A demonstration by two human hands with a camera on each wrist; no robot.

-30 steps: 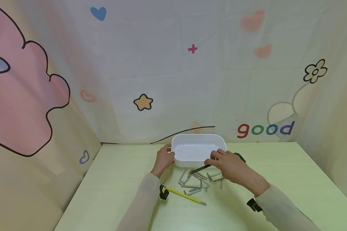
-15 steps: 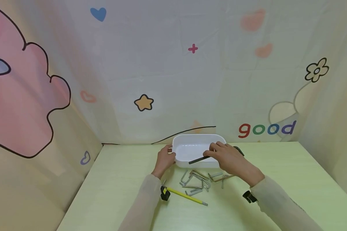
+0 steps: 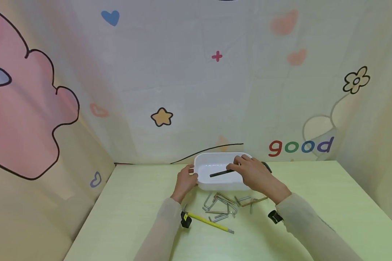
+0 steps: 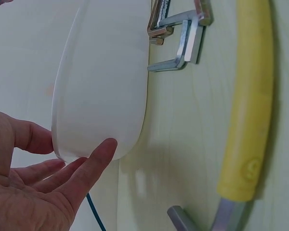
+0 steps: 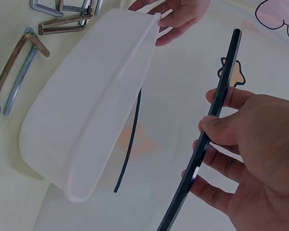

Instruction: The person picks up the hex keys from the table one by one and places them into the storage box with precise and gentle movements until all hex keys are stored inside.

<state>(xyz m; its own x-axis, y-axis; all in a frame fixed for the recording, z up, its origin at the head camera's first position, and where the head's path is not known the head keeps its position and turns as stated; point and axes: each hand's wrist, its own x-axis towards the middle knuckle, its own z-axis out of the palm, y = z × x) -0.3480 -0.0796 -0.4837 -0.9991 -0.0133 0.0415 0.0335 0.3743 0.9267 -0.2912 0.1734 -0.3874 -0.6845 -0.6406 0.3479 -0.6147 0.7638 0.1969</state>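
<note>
My right hand (image 3: 256, 175) pinches a black hex key (image 3: 220, 174) by its long arm, above the white plastic tray (image 3: 220, 186). In the right wrist view the long arm of this key (image 5: 224, 72) runs between the thumb and fingers, and the tray (image 5: 72, 106) lies to its left. The key's bent end shows behind my right hand in the head view. My left hand (image 3: 184, 181) grips the tray's left end. Up close in the left wrist view, the thumb presses the tray's outer wall (image 4: 106, 72) while the fingers touch around the rim.
Several loose silver and bronze hex keys (image 3: 216, 212) lie in a heap before the tray. A yellow-sleeved hex key (image 3: 209, 221) lies nearer, beside the left wrist. A printed curtain (image 3: 196, 90) stands behind the light wooden table (image 3: 143, 188).
My right hand has lifted the black hex key from over the loose keys and carried it back and leftward over the tray. My left hand has stayed at the tray's end.
</note>
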